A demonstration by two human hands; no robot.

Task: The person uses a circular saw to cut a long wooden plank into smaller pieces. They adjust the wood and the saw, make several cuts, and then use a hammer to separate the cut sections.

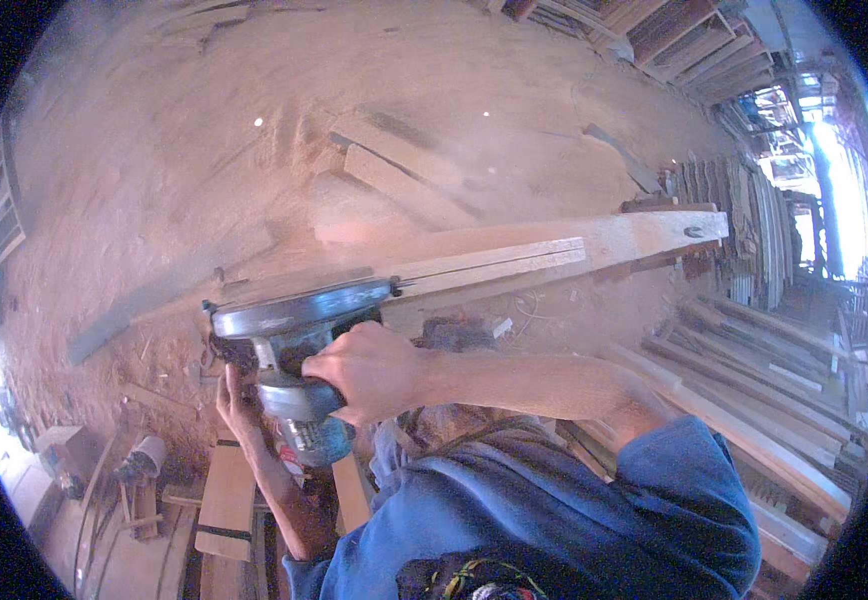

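A silver circular saw [299,312] rests over a long pale board [654,235]. On the saw's handle, my right hand [374,372] is closed, its forearm coming in from the right. My left hand [239,395] reaches up to the dark part at the saw's left end and appears to grip it; its fingertips are hidden behind the tool. A narrow dark cut runs along the board to the right of the saw. The saw's motor housing [304,425] points down toward my body. The blade and the left part of the board under the saw cannot be seen.
Sawdust covers the ground, and haze hangs over it. Loose board pieces [399,180] lie beyond the work. Long planks [764,380] are stacked at the right, with timber frames [694,45] at the far right. A grey plank [144,300] and small stools [139,505] are at the left.
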